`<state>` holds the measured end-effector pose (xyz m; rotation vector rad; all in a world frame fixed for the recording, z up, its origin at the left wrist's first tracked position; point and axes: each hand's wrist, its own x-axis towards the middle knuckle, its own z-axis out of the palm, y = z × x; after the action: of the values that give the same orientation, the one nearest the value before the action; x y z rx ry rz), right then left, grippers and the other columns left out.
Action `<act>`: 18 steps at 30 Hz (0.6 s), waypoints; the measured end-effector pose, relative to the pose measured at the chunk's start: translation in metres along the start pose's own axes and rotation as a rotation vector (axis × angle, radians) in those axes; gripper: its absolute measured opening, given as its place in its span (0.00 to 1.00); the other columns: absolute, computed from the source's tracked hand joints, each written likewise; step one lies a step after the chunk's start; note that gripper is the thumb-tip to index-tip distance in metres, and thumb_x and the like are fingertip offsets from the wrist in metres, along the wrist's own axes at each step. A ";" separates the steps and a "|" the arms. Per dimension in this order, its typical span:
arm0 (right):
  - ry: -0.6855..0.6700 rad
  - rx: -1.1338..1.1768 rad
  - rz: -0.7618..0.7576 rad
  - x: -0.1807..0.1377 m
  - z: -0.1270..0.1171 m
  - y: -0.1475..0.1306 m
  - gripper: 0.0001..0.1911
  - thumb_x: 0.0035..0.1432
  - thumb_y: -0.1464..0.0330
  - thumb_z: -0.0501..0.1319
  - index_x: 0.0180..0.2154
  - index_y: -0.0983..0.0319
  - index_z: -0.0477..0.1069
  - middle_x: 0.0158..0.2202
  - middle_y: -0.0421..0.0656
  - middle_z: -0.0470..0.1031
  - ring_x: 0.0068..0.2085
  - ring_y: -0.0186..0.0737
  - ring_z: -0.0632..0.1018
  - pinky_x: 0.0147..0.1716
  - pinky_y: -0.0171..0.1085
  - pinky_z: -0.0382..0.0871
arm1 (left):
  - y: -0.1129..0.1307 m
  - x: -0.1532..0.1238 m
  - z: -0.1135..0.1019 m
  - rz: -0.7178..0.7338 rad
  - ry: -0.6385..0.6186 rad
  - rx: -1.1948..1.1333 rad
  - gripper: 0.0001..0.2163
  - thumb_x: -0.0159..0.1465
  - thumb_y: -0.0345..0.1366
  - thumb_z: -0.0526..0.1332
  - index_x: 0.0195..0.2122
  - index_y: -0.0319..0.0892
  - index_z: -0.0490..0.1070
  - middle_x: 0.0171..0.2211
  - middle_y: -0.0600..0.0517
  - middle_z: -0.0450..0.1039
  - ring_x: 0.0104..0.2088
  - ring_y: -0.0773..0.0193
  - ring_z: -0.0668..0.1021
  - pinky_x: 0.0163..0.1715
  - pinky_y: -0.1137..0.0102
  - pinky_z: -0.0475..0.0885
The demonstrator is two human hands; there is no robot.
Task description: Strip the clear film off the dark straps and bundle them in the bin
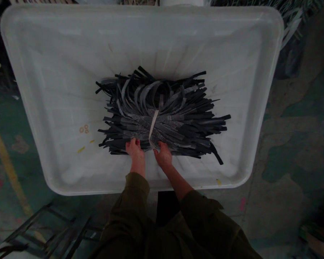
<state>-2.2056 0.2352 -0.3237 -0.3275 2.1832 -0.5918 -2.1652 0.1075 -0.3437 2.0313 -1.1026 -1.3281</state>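
A thick bundle of dark strips [183,126], flat like straps or ribbons, lies crosswise in a white tray [218,46]. Several of its strips curl up in loops near the middle, while the ends fan out to both sides. Around its middle runs a pale tie band [153,124]. My left hand [136,151] is at the bundle's near edge, left of the band, its fingers curled against the strips. Just right of the band's lower end, my right hand [164,155] grips the same edge with thumb and fingers. The fingertips are partly hidden among the strips.
Small rubber-band-like rings [84,128] and yellow marks [81,149] show on the tray's left side. A dark metal frame [48,230] stands at the lower left. Green strands [297,14] lie beyond the tray's far right corner.
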 end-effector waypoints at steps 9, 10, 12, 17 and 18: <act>-0.023 -0.209 0.002 0.006 -0.006 -0.009 0.21 0.58 0.69 0.63 0.53 0.65 0.68 0.51 0.56 0.71 0.53 0.55 0.71 0.55 0.50 0.62 | 0.030 0.015 0.015 0.053 -0.144 -0.068 0.06 0.51 0.30 0.61 0.30 0.42 0.65 0.31 0.57 0.70 0.28 0.73 0.73 0.32 0.76 0.73; -0.018 -0.220 0.021 0.009 -0.005 -0.012 0.19 0.58 0.69 0.63 0.51 0.66 0.69 0.50 0.56 0.71 0.53 0.56 0.71 0.54 0.50 0.62 | 0.032 0.014 0.017 0.064 -0.177 -0.057 0.07 0.50 0.30 0.62 0.30 0.41 0.66 0.31 0.56 0.71 0.28 0.73 0.74 0.31 0.75 0.73; -0.019 -0.230 0.052 0.016 -0.004 -0.018 0.13 0.59 0.69 0.61 0.46 0.66 0.71 0.50 0.57 0.71 0.54 0.57 0.71 0.54 0.51 0.62 | 0.034 0.011 0.019 0.085 -0.237 -0.030 0.08 0.49 0.30 0.64 0.31 0.41 0.68 0.30 0.56 0.73 0.28 0.71 0.74 0.31 0.74 0.74; -0.180 -0.170 0.068 0.023 -0.024 -0.015 0.07 0.59 0.71 0.59 0.39 0.66 0.73 0.40 0.53 0.78 0.45 0.47 0.78 0.44 0.39 0.70 | 0.028 0.013 0.014 0.086 -0.270 0.013 0.08 0.50 0.31 0.64 0.32 0.40 0.69 0.29 0.56 0.73 0.26 0.71 0.74 0.31 0.73 0.75; -0.247 -0.143 0.054 0.021 -0.035 -0.011 0.06 0.59 0.71 0.59 0.38 0.66 0.73 0.35 0.49 0.79 0.39 0.43 0.80 0.39 0.36 0.71 | 0.026 0.016 0.012 0.078 -0.258 0.014 0.07 0.50 0.31 0.63 0.31 0.41 0.69 0.29 0.56 0.72 0.26 0.71 0.74 0.30 0.73 0.75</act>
<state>-2.2462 0.2279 -0.3129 -0.3940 1.9927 -0.3456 -2.1826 0.0807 -0.3383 1.8428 -1.2906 -1.5774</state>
